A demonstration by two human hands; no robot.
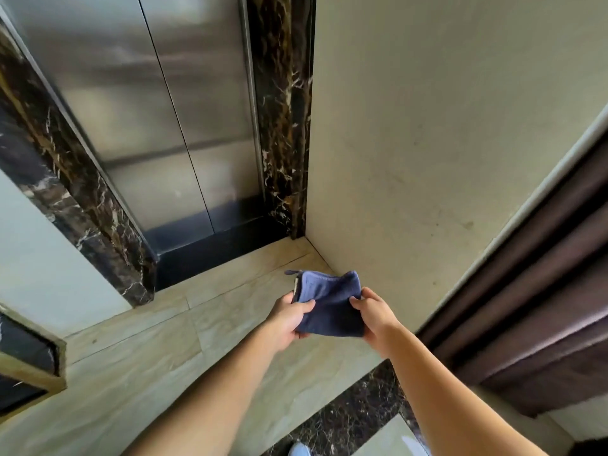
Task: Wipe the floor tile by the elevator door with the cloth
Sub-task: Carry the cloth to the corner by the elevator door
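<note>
A folded dark blue cloth (332, 306) is held in the air between both hands, above the beige floor tile (230, 307) in front of the steel elevator door (171, 120). My left hand (289, 319) grips the cloth's left edge, thumb on top. Fingers of my right hand (373, 315) pinch its right edge. The cloth hangs well above the floor and touches no tile. The elevator door is closed, with a dark sill (210, 248) at its foot.
Dark veined marble frames (283, 120) flank the door on both sides. A cream wall (427, 143) meets the floor at the right corner. A brown wooden door frame (543, 291) stands at right. A dark marble floor band (355, 413) and a shoe tip (299, 450) lie below.
</note>
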